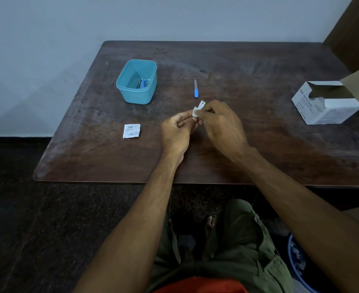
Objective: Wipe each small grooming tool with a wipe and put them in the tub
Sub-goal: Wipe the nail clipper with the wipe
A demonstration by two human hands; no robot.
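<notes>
While your left hand (177,129) pinches the wipe (195,112) around the clipper (201,105) your right hand (221,121) grips at frame centre, finish wiping, then carry it to the tub (136,81) upper left; the file (196,89) waits.

- Table (248,66): dark brown wood, worn and scuffed, with a dull sheen and paler rubbed patches
- Tub (136,96): light blue plastic, smooth, slightly translucent, soft gloss on the rim
- Nail file (196,88): thin grey metal blade, matt, with a smooth blue plastic handle
- Small tool (202,104) held in the hands: pale shiny metal
- Wipe (195,112): white, soft, crumpled fabric-like sheet
- Torn sachet (131,130): white printed paper or foil, creased, ragged edge
- Box (330,106): white printed cardboard, matt, with a raw brown inner flap
- Wall (132,17): pale painted plaster, matt
</notes>
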